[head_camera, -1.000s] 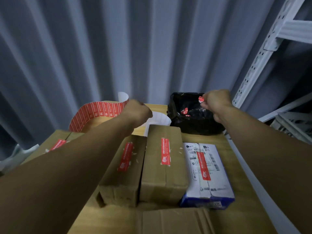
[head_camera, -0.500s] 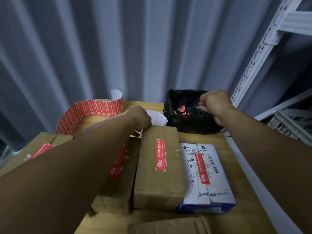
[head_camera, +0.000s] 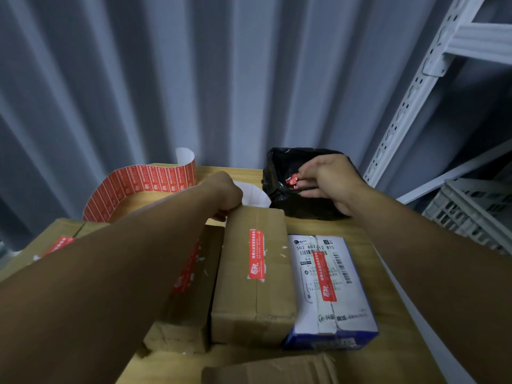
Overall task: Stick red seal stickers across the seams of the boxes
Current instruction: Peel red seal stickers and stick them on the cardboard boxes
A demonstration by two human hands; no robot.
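Three sealed boxes lie side by side: a brown box (head_camera: 194,289) half hidden under my left forearm, a middle brown box (head_camera: 257,295) and a white-and-blue box (head_camera: 343,309). Each has a red seal sticker over its seam, as on the middle box (head_camera: 256,254). A fourth stickered box (head_camera: 63,231) sits at far left. The red sticker strip (head_camera: 138,184) curls behind them. My left hand (head_camera: 228,194) is closed on its white backing paper (head_camera: 253,194). My right hand (head_camera: 329,181) hangs over the black bag, fingers apart, beside red scraps (head_camera: 292,179).
The black bag-lined bin (head_camera: 279,200) stands at the back of the wooden table (head_camera: 357,228). A corrugated grey wall rises behind. White metal shelving (head_camera: 410,92) and grey crates (head_camera: 471,214) are at right. A flattened cardboard piece (head_camera: 271,370) lies at the near edge.
My right hand moved left and down into the mouth of the black bag, and its fingers loosened. My left hand sank to the far edge of the middle box.
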